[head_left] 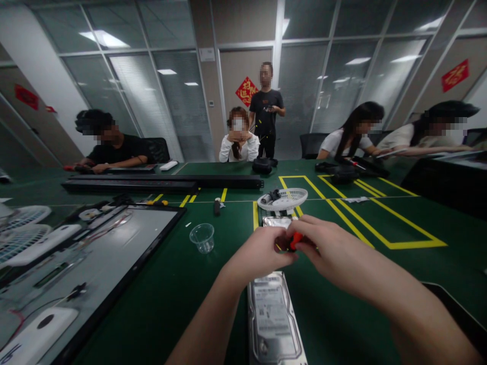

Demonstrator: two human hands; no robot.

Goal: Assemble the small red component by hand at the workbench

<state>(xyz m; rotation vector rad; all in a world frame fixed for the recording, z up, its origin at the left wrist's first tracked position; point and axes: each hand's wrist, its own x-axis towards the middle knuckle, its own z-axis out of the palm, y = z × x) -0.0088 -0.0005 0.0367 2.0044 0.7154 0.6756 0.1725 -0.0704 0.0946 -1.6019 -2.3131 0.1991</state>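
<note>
My right hand pinches a small red object with dark parts; its kind is hard to make out. My left hand is curled close against it, thumb and fingers drawn together. What the left hand grips is mostly hidden, with only something dark and a yellow glint showing. Below the hands, a silver hard drive lies label up on the green table. Just beyond them, another shiny metal piece is partly covered by my fingers. A white basket with dark parts in it stands behind that.
A clear plastic cup stands left of my hands. A large flat panel with wires and white parts fills the left. Long black bars lie across the table. Yellow tape marks the right side. Several people are around the table.
</note>
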